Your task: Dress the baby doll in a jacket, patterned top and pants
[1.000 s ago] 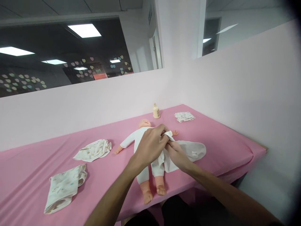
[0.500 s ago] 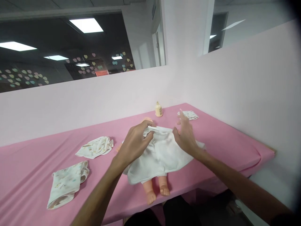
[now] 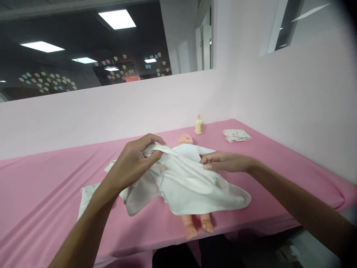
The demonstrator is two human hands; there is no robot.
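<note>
The table (image 3: 41,186) ran in front of me under its pink sheet, wide bare stretches on my left, its near edge dropping away just past the doll's feet, and the pale pink wall closing it off at the back and on the right. A folded patterned cloth (image 3: 85,195) lay partly hidden under my left forearm. My left hand (image 3: 132,163) was curled shut, pinching the upper edge of the white garment (image 3: 189,186) and lifting it off the table. The garment hung between my two hands and spread over the doll (image 3: 186,143), which lay on its back with only its head showing above the cloth and its bare feet sticking out below, near the table's edge. My right hand (image 3: 223,162) had its fingers closed narrowly on the garment's edge over the doll's chest. Behind the doll's head stood a small bottle (image 3: 199,125) near the wall, and to its right another folded cloth (image 3: 237,135), well apart from my hands
</note>
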